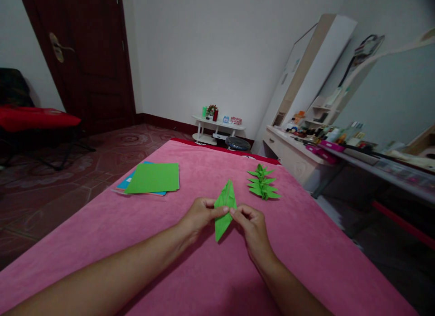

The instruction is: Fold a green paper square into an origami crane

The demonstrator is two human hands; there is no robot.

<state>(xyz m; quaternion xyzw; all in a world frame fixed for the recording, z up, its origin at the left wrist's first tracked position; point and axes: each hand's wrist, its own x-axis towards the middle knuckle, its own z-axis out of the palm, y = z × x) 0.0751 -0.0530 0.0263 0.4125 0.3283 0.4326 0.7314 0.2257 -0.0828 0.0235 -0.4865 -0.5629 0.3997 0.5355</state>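
Note:
A green folded paper [222, 226], long and diamond-shaped, is held up over the pink cloth. My left hand [203, 215] grips its left edge, thumb across the front and fingers behind. On the right edge my right hand [250, 221] pinches the paper near its middle, the two thumbs almost meeting there. To the right lies a spiky green folded-paper piece [263, 182] with several pointed leaves. A stack of square paper [154, 177], green on top with blue showing under it, rests to the left.
The pink-covered table [190, 270] spreads beneath my hands. Beyond its far edge stands a low white shelf [204, 139] with small items. A dresser [292, 148] with bottles and a mirror is on the right. At left are a brown door [91, 57] and a red-covered seat [37, 117].

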